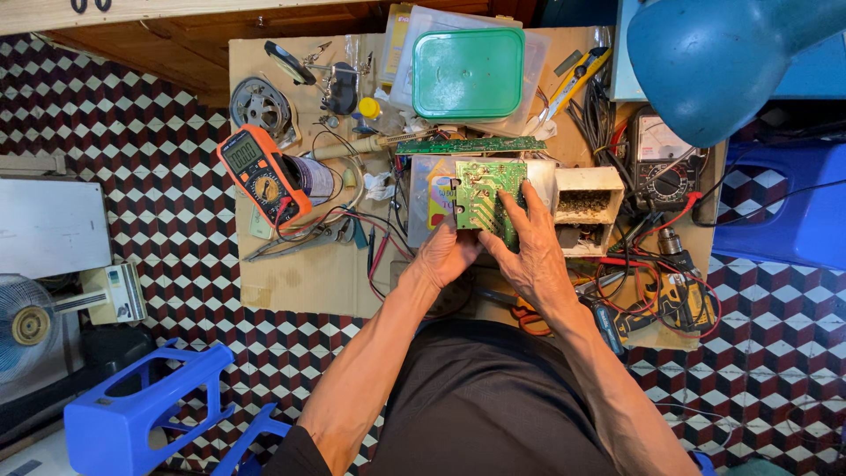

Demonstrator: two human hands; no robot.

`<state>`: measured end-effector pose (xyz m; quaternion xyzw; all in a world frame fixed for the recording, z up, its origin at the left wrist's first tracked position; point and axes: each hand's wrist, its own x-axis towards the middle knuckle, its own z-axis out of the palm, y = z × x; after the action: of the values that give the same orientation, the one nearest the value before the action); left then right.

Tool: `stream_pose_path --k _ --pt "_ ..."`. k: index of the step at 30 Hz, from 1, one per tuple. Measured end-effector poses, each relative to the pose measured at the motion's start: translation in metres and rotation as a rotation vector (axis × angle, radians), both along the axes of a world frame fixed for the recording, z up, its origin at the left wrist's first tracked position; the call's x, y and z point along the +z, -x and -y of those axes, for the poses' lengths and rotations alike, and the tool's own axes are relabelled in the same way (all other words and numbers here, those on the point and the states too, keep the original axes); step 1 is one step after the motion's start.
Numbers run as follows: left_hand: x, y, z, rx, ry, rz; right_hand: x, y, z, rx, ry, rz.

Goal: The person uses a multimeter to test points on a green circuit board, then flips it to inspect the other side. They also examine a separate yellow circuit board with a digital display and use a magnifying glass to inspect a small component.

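A green circuit board (483,196) is held solder side up over the middle of a low cardboard-covered table (300,273). My left hand (447,256) grips its lower left edge from below. My right hand (527,242) lies on its right side, fingers spread over the board. Just right of the board sits a white plastic casing (586,210) with open compartments. A second, narrow green circuit board (467,145) lies just behind.
An orange multimeter (262,174) lies at the left, an analogue meter (663,163) at the right, a green-lidded box (468,72) at the back. Wires, pliers, a soldering iron and a yellow drill (674,300) crowd the table. Blue stools stand on both sides; a blue lamp (714,62) hangs top right.
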<state>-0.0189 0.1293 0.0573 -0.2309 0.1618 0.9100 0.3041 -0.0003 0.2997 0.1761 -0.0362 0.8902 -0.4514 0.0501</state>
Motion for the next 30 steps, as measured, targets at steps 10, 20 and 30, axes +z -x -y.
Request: stream_pose_path --k 10,20,30 --pt "0.034 0.0 -0.023 -0.01 0.407 -0.195 0.011 -0.014 0.0 -0.08 0.237 -0.02" --pt "0.095 0.01 -0.045 -0.151 0.579 -0.304 0.009 -0.011 -0.029 -0.148 0.404 0.231" --pt "0.095 0.01 -0.051 -0.194 0.503 -0.332 0.013 -0.014 -0.031 -0.293 0.544 0.335"
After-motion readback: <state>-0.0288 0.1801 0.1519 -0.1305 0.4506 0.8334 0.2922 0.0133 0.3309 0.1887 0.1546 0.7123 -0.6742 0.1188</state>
